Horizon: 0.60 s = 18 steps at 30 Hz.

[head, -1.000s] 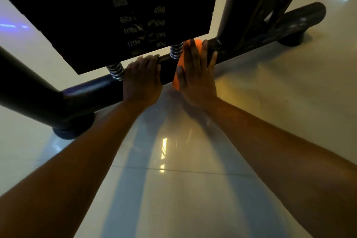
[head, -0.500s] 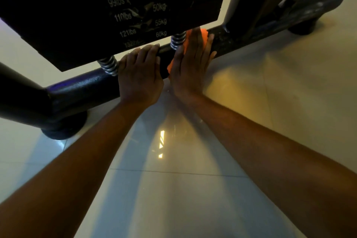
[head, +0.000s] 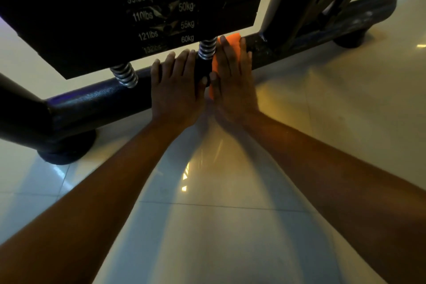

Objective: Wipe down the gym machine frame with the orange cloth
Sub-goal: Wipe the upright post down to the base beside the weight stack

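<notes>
- Two bare forearms reach over the glossy tiled floor.
- Left hand rests flat, fingers straight, on the dark frame tube.
- Right hand, fingers extended, presses the orange cloth onto the tube, beside a spring.
- Beyond hangs the weight stack.

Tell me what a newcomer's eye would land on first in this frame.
The bright orange cloth, pressed flat under the right hand on the dark tubular base bar of the machine frame, stands out at centre. Beside it the left hand rests on the same bar. Above hangs the black weight stack with white lbs/kg labels, on two coiled metal springs.
</notes>
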Each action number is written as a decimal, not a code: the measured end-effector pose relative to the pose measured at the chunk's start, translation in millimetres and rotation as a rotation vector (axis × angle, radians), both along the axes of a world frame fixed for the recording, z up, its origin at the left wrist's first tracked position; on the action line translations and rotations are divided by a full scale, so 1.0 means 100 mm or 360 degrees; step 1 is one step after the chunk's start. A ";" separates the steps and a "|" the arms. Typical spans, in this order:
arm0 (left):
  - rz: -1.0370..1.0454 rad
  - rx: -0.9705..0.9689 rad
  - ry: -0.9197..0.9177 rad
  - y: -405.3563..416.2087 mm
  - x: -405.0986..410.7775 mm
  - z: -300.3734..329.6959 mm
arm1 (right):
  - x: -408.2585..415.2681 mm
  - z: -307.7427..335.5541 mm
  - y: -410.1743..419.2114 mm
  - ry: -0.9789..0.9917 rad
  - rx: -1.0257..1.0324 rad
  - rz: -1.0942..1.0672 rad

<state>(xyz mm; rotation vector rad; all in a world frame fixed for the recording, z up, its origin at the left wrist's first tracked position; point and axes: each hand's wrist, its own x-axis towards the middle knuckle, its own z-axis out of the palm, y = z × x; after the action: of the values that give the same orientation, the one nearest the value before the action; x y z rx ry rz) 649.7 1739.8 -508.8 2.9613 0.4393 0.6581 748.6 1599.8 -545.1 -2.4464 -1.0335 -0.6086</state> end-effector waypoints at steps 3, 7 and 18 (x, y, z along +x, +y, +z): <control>0.0066 -0.0083 -0.0008 -0.06 0.08 0.01 | 0.45 0.10 -0.37 -0.0151 -0.0181 0.0051; 0.0169 -0.0186 0.0000 -0.15 0.20 0.01 | 0.42 0.16 -0.35 -0.0018 0.0031 -0.0182; 0.0180 -0.0214 -0.0052 -0.15 0.22 -0.02 | 0.55 0.28 -0.54 -0.0199 -0.0253 -0.0167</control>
<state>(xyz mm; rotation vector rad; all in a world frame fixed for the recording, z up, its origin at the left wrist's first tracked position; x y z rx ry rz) 671.3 1724.5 -510.4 2.8119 0.6261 0.6589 803.9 1545.7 -517.4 -2.6434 -1.0431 -0.7483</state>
